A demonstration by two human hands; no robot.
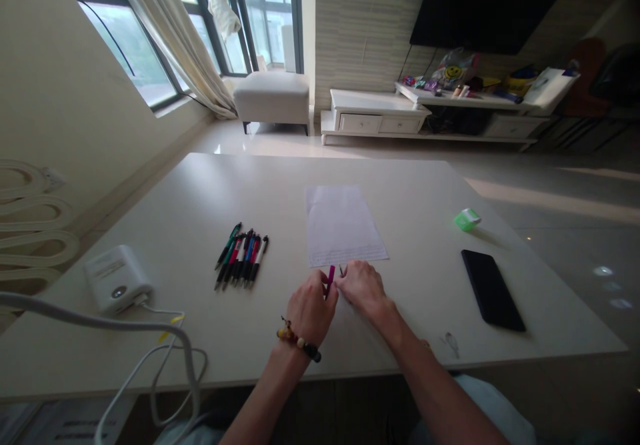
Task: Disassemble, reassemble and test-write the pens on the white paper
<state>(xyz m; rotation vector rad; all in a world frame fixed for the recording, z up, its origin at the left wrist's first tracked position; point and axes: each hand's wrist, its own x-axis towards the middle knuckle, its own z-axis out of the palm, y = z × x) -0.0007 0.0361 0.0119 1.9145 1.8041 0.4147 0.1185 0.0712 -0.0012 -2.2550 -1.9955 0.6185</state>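
My left hand [310, 306], with a beaded bracelet on its wrist, is closed around a magenta pen barrel [331, 277] that points up and away from me. Right beside it, my right hand [361, 286] is pinched on a thin piece with a dark pointed tip [341, 270], most of it hidden by the fingers. Both hands are near the bottom edge of a white sheet of paper [345, 222] with lines of small print along its near side. To the left lies a row of several pens [245, 258] in green, red, blue and white with black grips.
A white charger-like box [117, 278] with a white cable [165, 325] sits at the table's left. On the right are a black phone [493, 290], a green-and-white small object [467, 219] and a small clear item [451, 344]. The white table [260, 192] ends close to my body.
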